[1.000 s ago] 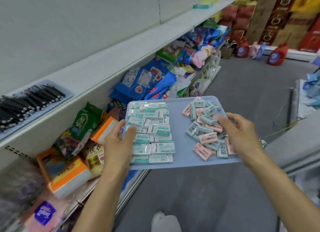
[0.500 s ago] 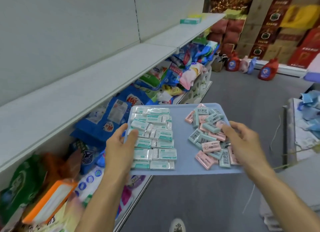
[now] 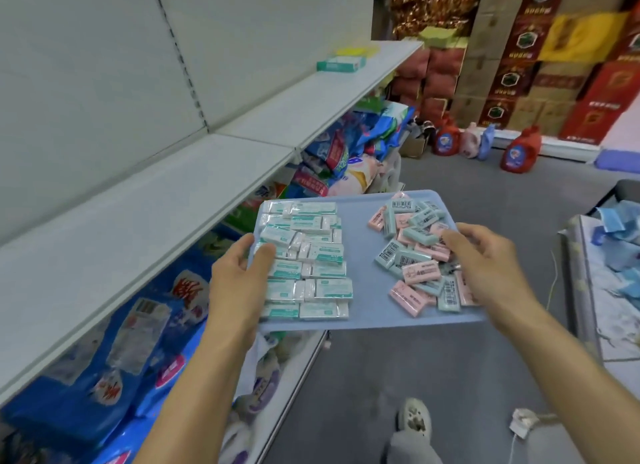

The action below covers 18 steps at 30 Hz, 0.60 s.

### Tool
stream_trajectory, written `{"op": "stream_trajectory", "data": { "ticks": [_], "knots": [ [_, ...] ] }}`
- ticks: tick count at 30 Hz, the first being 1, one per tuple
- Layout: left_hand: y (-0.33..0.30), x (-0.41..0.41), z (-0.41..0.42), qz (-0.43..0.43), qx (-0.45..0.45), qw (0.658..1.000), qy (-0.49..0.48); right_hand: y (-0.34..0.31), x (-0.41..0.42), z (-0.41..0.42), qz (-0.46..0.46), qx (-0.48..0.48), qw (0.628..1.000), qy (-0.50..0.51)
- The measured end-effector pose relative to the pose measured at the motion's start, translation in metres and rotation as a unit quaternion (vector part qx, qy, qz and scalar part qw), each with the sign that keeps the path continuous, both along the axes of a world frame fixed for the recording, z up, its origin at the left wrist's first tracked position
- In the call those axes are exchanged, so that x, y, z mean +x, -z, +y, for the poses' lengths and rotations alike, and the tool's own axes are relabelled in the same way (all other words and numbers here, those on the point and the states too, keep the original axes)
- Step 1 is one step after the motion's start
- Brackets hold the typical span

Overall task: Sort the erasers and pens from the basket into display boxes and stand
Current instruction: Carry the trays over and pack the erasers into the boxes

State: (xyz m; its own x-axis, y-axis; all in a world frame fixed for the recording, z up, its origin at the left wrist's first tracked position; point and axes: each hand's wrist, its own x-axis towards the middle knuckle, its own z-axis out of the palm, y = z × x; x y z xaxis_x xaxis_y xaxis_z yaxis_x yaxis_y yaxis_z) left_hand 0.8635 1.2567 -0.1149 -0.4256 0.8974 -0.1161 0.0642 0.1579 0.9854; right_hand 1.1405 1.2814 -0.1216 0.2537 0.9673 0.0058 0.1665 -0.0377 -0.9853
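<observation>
Two hands hold my blue tray point(image 3: 360, 255): L hand point(image 3: 239, 276) clamps edge w/ thumb atop white erasers point(image 3: 304, 259); R hand point(image 3: 485, 259) grips opposite edge, fingers curled over pink/green erasers point(image 3: 415, 252).

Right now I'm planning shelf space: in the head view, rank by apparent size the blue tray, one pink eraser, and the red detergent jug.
1. Blue tray
2. Red detergent jug, though distance shrinks it
3. Pink eraser
</observation>
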Motion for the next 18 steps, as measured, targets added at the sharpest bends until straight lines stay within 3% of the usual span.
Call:
{"op": "stream_trajectory", "data": {
  "ticks": [10, 18],
  "knots": [
    [-0.014, 0.109, 0.205, -0.043, 0.003, 0.998, -0.04, -0.032, 0.106, 0.22, -0.039, 0.016, 0.998, -0.036],
    [-0.035, 0.136, 0.346, -0.022, 0.015, 0.996, -0.082, -0.039, 0.128, 0.385, -0.035, 0.016, 0.997, -0.072]
  ]
}}
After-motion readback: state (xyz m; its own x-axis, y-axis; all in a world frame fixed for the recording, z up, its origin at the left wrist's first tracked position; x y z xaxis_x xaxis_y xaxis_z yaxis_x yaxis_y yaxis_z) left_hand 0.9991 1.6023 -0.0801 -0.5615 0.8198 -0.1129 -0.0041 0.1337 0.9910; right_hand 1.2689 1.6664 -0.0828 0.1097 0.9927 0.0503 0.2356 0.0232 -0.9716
